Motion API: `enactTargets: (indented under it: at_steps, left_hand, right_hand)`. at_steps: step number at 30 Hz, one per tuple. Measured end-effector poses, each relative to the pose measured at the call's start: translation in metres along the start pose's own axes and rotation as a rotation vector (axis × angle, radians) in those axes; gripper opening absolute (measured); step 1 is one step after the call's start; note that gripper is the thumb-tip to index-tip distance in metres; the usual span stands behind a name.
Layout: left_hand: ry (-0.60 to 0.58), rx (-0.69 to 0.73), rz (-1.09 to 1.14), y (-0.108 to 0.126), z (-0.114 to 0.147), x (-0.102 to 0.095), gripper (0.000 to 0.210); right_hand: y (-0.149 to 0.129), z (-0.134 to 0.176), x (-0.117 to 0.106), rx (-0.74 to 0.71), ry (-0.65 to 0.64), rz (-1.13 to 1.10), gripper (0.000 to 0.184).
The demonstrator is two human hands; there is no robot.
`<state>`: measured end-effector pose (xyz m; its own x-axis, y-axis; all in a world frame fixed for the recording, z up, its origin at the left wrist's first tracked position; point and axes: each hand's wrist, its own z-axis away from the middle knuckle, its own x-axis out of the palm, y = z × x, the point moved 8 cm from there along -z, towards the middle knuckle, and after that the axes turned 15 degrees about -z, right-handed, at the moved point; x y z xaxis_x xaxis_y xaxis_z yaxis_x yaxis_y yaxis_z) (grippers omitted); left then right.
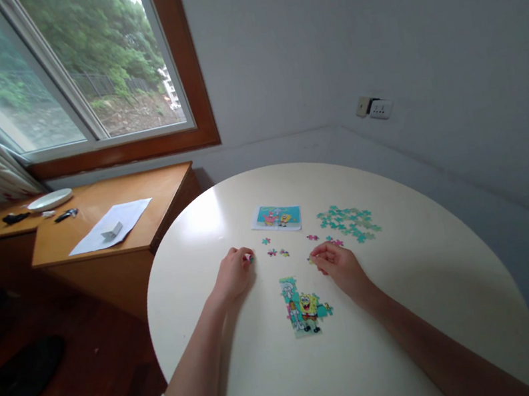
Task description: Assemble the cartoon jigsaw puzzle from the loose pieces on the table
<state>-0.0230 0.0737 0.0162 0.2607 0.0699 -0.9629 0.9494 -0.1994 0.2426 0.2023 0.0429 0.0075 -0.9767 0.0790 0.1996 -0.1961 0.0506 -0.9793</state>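
My left hand rests over the left of the table, its fingers pinching a small jigsaw puzzle piece. Across from it, my right hand has thumb and fingertips closed at a yellowish puzzle piece close to the tabletop. Between and below both hands lies a partly joined puzzle with two cartoon figures, one tall and pale, one square and yellow. Several loose pieces are scattered between the hands. Pink pieces lie just beyond my right hand.
A picture card lies farther back on the round white table. Right of it spreads a heap of teal pieces. A wooden desk at left carries paper, a white plate and keys.
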Motion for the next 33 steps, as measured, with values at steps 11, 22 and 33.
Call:
enactTargets:
  at_steps: [11, 22, 33]
  left_hand:
    - [0.016, -0.010, 0.003, -0.0011, 0.0006, -0.0007, 0.030]
    - [0.015, -0.014, 0.011, 0.0006, 0.0017, -0.0023, 0.025]
    - [0.080, -0.021, 0.112, -0.0015, 0.0011, -0.0043, 0.020]
  right_hand:
    - [-0.0020, 0.0012, 0.0018, -0.010, -0.016, 0.023, 0.022]
    - [0.0017, -0.0005, 0.0001, -0.005, -0.006, 0.001, 0.021]
    - [-0.0006, 0.0009, 0.0012, -0.004, -0.009, 0.006, 0.019]
